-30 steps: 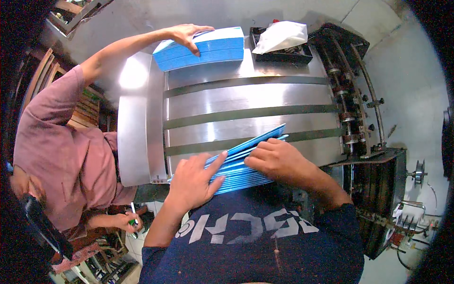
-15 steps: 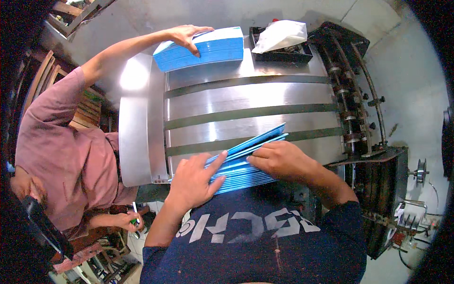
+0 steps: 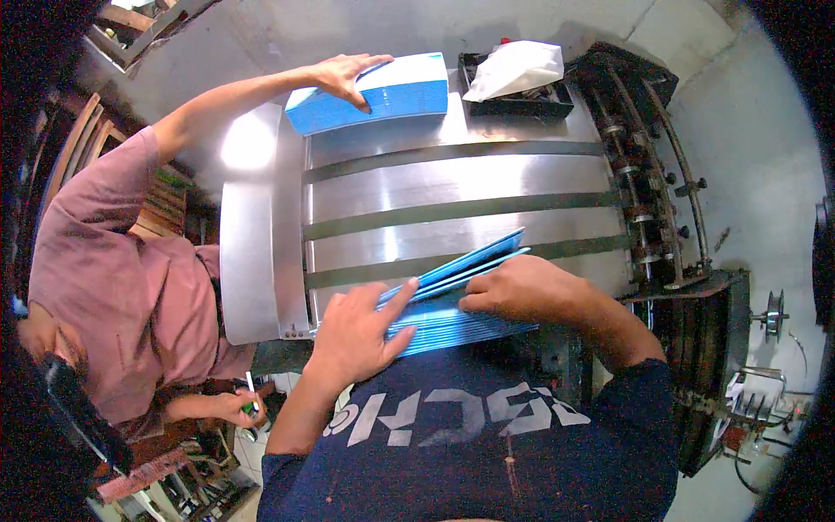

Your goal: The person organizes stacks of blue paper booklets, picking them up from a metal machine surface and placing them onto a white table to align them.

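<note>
The left hand (image 3: 355,332) is gripping the left end of a blue stack (image 3: 465,326), thumb and forefinger spreading across its layers. The right hand (image 3: 526,291), fingers curling, is touching the stack below some raised layers; whether it is pinching any, I cannot tell. The stack is lying by the metal surface's (image 3: 391,187) near edge, before the dark shirt (image 3: 470,452). A co-worker's hand (image 3: 346,76) is resting on another blue stack (image 3: 404,100).

The left forearm (image 3: 300,413) slants upward to a straight-looking wrist, and the left hand (image 3: 357,329) shows its back, with index finger (image 3: 403,296) stretched up and to the right and thumb (image 3: 399,341) parted below it; the right arm, bent at the elbow, brings its forearm (image 3: 617,326) in from the right, the right hand (image 3: 513,289) near the left, knuckles up, fingers curled inward, some fingertips hidden
</note>
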{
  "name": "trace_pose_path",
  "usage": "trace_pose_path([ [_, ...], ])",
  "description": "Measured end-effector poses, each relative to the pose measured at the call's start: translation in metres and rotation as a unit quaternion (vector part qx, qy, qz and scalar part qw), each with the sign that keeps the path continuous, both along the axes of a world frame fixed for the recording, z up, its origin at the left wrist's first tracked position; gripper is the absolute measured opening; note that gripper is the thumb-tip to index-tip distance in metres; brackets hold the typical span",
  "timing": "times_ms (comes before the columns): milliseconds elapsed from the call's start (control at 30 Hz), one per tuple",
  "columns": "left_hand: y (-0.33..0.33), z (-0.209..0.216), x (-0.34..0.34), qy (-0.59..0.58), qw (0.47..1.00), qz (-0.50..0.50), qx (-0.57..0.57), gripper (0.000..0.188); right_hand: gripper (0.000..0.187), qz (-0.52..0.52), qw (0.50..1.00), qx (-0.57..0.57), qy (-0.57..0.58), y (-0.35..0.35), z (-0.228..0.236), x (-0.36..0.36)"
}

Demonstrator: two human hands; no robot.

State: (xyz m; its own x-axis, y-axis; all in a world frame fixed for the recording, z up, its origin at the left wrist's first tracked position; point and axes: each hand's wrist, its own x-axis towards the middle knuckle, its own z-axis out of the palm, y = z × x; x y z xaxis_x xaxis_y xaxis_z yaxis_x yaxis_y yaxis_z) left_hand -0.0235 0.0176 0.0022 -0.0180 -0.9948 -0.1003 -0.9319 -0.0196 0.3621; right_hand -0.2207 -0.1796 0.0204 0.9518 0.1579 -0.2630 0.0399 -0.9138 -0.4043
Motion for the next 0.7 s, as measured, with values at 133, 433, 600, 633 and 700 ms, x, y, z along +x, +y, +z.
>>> trace_pose_path([
  [133, 0.0, -0.002, 0.0, 0.0, 1.0, -0.008, -0.009, 0.063, 0.014, 0.03, 0.997, -0.012, -0.074, 0.0, -0.023, -0.011],
  [433, 0.0, -0.008, 0.003, -0.029, 0.998, -0.029, -0.038, 0.058, 0.012, 0.025, 0.97, -0.111, -0.216, 0.021, -0.019, 0.003],
  [600, 0.001, -0.006, 0.003, 0.001, 1.0, -0.029, 0.009, 0.061, 0.012, 0.109, 0.971, -0.112, -0.18, 0.008, -0.016, 0.013],
  [633, 0.001, -0.004, 0.003, -0.007, 0.999, -0.033, 0.01, 0.061, 0.012, 0.147, 0.967, -0.097, -0.184, 0.006, -0.02, 0.014],
  [700, 0.002, -0.004, 0.002, -0.013, 0.999, -0.035, 0.011, 0.062, 0.012, 0.136, 0.965, -0.068, -0.213, 0.006, -0.03, 0.01],
])
